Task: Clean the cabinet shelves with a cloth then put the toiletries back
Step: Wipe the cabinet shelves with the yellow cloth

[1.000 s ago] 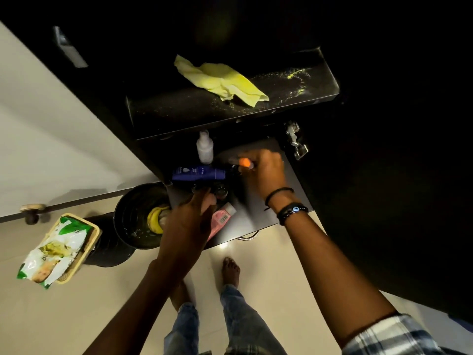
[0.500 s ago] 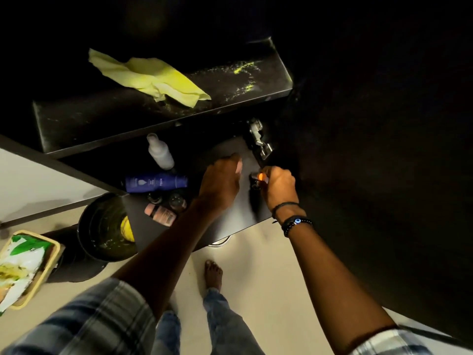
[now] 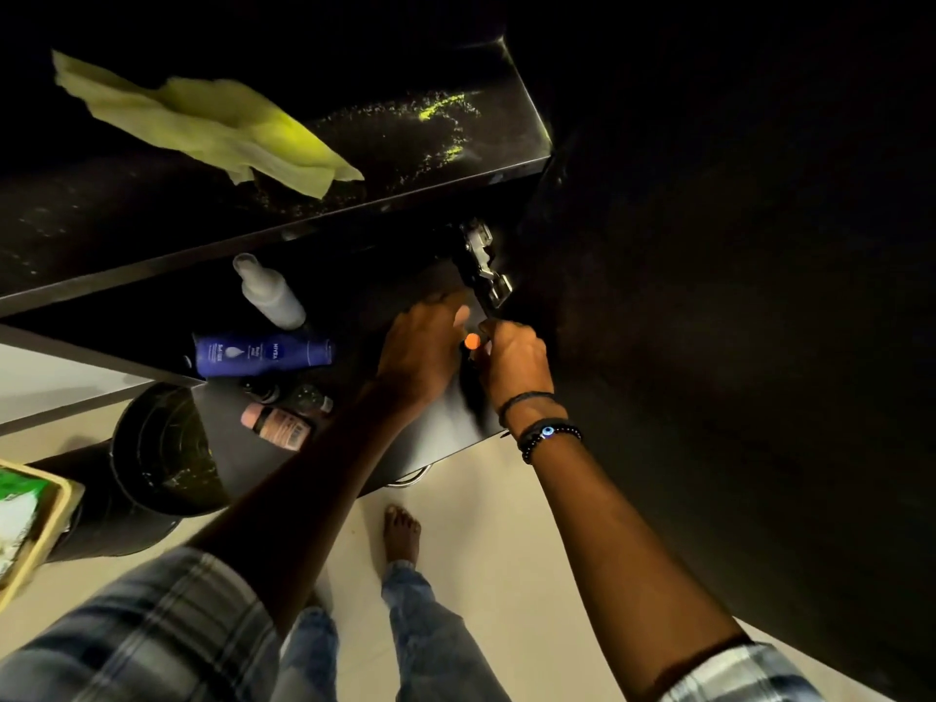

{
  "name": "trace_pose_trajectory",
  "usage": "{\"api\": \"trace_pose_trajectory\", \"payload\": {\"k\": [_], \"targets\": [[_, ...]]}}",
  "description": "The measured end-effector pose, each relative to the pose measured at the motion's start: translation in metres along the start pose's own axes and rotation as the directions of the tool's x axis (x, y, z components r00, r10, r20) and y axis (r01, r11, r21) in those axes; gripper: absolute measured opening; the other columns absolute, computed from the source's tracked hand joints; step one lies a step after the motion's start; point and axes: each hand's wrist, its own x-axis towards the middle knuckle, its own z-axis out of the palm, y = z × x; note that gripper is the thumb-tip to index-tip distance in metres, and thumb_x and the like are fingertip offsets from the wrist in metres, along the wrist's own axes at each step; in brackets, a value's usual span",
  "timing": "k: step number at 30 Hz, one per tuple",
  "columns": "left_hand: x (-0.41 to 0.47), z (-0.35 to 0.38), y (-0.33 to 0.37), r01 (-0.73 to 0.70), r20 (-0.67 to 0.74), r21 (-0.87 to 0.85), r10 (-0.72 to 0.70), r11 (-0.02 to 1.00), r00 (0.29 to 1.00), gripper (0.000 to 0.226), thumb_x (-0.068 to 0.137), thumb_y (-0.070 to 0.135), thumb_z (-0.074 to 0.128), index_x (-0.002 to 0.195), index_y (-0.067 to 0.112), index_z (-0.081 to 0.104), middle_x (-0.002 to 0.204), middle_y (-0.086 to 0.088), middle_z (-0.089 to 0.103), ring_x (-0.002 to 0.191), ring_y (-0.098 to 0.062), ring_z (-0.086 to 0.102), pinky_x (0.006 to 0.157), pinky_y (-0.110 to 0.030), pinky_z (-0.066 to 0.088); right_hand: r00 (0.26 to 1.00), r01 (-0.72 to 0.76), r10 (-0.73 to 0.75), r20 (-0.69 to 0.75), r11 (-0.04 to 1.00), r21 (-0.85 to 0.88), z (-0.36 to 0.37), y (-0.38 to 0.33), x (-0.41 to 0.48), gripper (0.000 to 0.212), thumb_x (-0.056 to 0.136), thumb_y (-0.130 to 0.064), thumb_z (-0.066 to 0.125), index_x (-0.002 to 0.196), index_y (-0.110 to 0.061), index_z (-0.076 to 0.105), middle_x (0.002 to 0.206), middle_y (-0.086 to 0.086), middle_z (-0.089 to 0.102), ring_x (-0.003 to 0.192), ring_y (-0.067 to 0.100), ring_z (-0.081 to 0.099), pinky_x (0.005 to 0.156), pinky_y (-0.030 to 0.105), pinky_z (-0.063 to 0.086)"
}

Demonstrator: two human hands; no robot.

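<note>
Both hands meet low on the shelf — right hand pinching an orange-tipped item, left hand curled beside it, apparently steadying — while the yellow cloth lies above.

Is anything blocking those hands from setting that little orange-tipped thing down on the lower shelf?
Nothing visible blocks it. The orange-tipped item sits between both hands over a bare stretch of lower shelf; the blue Nivea tube and other toiletries lie well to the left.

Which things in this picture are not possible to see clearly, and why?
- Orange-tipped item, head view: mostly covered by the left hand and right hand.
- Green packet: cut by the left edge.
- Two small dark jars: too dim to identify.
</note>
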Motion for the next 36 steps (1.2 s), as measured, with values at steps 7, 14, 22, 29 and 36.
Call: {"api": "trace_pose_trajectory", "payload": {"k": [7, 14, 22, 29, 36], "targets": [[-0.011, -0.002, -0.001, 0.002, 0.005, -0.062, -0.002, 0.998, 1.0, 0.038, 0.089, 0.02, 0.062, 0.124, 0.009, 0.055, 0.123, -0.014, 0.06, 0.111, -0.034, 0.058, 0.089, -0.038, 0.043, 1.0, 0.003, -0.002, -0.029, 0.999, 0.042, 0.007, 0.005, 0.0, 0.02, 0.088, -0.009, 0.058, 0.105, -0.014, 0.068, 0.103, 0.014, 0.067, 0.098, 0.033, 0.064, 0.084, 0.037, 0.052], [-0.022, -0.005, -0.011, -0.031, -0.091, -0.079, 0.024, 0.996, 0.996, 0.056, 0.085, 0.015, 0.065, 0.137, 0.008, 0.043, 0.133, -0.017, 0.053, 0.118, -0.036, 0.054, 0.094, -0.042, 0.044, 0.996, 0.044, -0.035, -0.082, 0.993, 0.107, 0.014, 0.013, -0.011, 0.036, 0.084, -0.01, 0.063, 0.119, -0.019, 0.058, 0.109, 0.013, 0.063, 0.1, 0.034, 0.061, 0.084, 0.04, 0.051], [-0.099, -0.024, -0.024, -0.096, -0.23, -0.117, 0.067, 0.988, 0.971, 0.049, 0.087, 0.001, 0.058, 0.134, 0.005, 0.046, 0.132, -0.018, 0.051, 0.12, -0.031, 0.048, 0.101, -0.029, 0.036, 0.954, 0.148, -0.085, -0.288, 0.968, 0.203, 0.043, 0.003, -0.071, 0.044, 0.088, -0.011, 0.061, 0.13, -0.014, 0.051, 0.119, 0.008, 0.052, 0.089, 0.024, 0.061, 0.082, 0.035, 0.054], [-0.178, -0.027, -0.093, 0.161, -0.211, -0.152, -0.192, 0.975, 0.959, 0.05, 0.087, 0.022, 0.06, 0.131, 0.009, 0.042, 0.13, -0.014, 0.044, 0.119, -0.021, 0.04, 0.093, -0.034, 0.042, 0.988, 0.146, -0.151, -0.015, 0.928, 0.341, 0.094, -0.027, -0.095, 0.052, 0.085, -0.022, 0.068, 0.133, -0.017, 0.049, 0.123, 0.008, 0.056, 0.097, 0.026, 0.064, 0.088, 0.038, 0.055], [-0.193, -0.006, -0.142, 0.251, -0.01, 0.089, -0.251, 0.964, 0.968, 0.068, 0.071, 0.029, 0.077, 0.128, 0.009, 0.045, 0.125, -0.015, 0.051, 0.113, -0.033, 0.048, 0.093, -0.044, 0.045, 0.968, 0.215, -0.249, 0.033, 0.888, 0.406, 0.104, -0.07, -0.085, 0.074, 0.08, -0.029, 0.072, 0.142, -0.022, 0.033, 0.14, 0.003, 0.041, 0.116, 0.024, 0.057, 0.092, 0.037, 0.054]]}}
